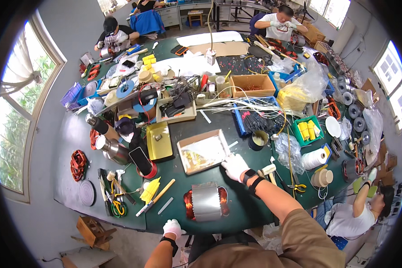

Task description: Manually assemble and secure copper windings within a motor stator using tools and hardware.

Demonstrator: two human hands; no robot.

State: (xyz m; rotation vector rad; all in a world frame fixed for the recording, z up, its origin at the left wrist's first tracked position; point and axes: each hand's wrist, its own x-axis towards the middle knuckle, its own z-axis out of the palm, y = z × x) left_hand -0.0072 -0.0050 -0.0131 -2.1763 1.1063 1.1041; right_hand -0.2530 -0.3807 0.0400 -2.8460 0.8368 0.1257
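My right hand (235, 167), in a white glove, is at the right front corner of a shallow cardboard box (196, 167), with its fingers closed on the rim. Small yellow pieces (193, 158) lie on the white bottom of this box. Nearer to me stands a motor stator (206, 203), a grey metal cylinder with copper windings bulging from both ends. My left hand (173, 228), also gloved, rests at the table's front edge, left of the stator. Its fingers look curled in, and nothing shows in them.
Left of the box are a yellow tray (159, 141), a phone (140, 160) and a steel flask (113, 149). A marker (145, 208) and yellow strips (150, 191) lie nearer. On the right are a hammer (268, 169), pliers (297, 187) and a green bin (307, 131). Other people sit around the table.
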